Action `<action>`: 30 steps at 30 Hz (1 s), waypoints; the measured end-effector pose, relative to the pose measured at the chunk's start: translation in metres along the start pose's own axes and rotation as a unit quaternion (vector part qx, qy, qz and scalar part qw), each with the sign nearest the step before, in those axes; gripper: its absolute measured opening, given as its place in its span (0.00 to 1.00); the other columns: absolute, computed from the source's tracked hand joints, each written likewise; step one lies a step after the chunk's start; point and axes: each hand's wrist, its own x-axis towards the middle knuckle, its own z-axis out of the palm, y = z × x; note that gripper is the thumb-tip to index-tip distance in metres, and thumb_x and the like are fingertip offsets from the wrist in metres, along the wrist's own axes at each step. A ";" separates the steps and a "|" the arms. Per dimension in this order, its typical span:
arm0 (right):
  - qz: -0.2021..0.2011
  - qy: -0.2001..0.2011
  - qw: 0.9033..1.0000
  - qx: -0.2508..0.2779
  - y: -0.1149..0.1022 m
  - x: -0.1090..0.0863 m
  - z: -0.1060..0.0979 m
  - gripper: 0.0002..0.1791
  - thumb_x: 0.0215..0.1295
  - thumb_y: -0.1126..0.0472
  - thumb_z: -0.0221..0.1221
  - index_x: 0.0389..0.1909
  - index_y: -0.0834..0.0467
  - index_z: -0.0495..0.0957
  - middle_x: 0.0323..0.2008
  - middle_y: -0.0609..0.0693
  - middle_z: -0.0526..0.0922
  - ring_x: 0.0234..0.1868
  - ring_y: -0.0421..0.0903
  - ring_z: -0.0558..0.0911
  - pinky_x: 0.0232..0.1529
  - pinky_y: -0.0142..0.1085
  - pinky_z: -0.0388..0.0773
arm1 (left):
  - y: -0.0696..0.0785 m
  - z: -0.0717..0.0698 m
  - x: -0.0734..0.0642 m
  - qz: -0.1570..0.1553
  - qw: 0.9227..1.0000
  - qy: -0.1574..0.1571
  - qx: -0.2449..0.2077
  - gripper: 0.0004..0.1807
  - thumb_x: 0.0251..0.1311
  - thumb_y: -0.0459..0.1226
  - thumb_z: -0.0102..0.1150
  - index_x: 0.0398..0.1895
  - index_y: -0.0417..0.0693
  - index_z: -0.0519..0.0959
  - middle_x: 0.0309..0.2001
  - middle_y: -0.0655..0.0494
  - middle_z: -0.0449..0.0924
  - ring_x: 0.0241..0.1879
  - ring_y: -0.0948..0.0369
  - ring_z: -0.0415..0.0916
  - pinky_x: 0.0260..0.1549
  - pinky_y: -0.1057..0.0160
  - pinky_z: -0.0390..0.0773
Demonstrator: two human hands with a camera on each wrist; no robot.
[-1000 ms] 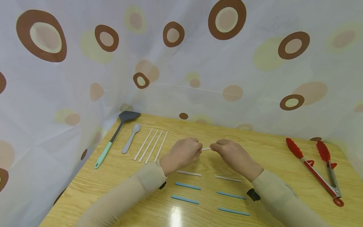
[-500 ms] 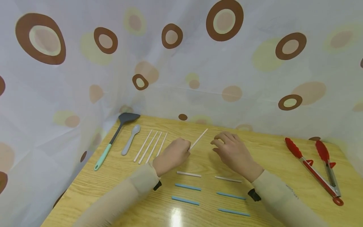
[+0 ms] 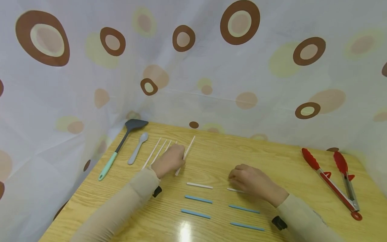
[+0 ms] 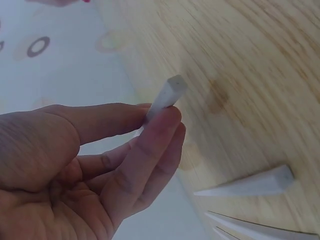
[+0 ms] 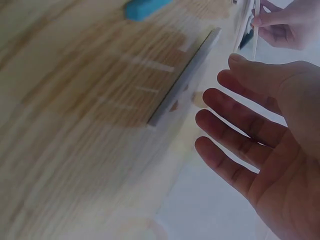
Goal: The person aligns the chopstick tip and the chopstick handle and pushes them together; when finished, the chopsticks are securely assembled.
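Between thumb and fingertips, my left hand [image 3: 169, 160] pinches a long white chopstick [image 3: 189, 145], tilted with its thin end pointing away. In the left wrist view the chopstick's square thick end [image 4: 176, 86] sticks out past the fingers. The hand is just right of several similar white chopsticks [image 3: 152, 154] lying side by side, and partly covers them. My right hand [image 3: 255, 179] hovers with loosely bent, spread fingers over a short white stick [image 3: 233, 190], holding nothing; in the right wrist view that stick [image 5: 185, 77] lies apart from the fingers.
Another short white stick [image 3: 199, 185] and several short blue sticks [image 3: 198, 199] lie in two columns near the front. A grey spoon [image 3: 138, 148] and a spatula [image 3: 116, 151] lie left. Red tongs [image 3: 334, 186] lie right. A patterned curtain [image 3: 211, 67] stands behind the table.
The right hand let go of the chopstick and came down toward me. My left hand carried it leftward to beside the row of chopsticks, turning it to nearly match their slant.
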 end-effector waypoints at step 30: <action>0.032 -0.038 0.998 0.035 -0.003 -0.010 0.003 0.07 0.62 0.57 0.69 0.39 0.53 0.84 0.36 0.42 0.79 0.35 0.37 0.77 0.33 0.33 0.79 | -0.013 -0.004 0.000 -0.096 0.994 -0.047 -0.015 0.08 0.57 0.21 0.61 0.27 0.35 0.72 0.17 0.46 0.75 0.14 0.53 0.80 0.11 0.68 0.76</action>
